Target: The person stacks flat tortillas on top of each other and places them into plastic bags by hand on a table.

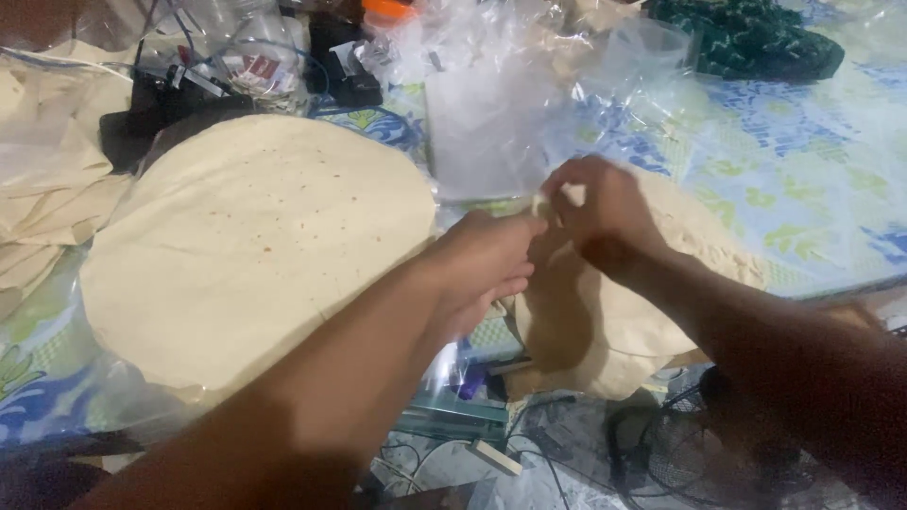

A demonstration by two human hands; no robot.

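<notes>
Left hand (487, 260) and right hand (600, 212) pinch edge of flatbread (605, 321); folding barely begun, big stack (255, 246) untouched

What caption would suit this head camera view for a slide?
Both hands, left hand and right hand, pinch the edge of a thin flatbread beside a large round flatbread stack.

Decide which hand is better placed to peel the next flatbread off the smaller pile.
Probably the right hand: its fingers already pinch the top flatbread's edge, while the left hand only steadies beside it.
</notes>
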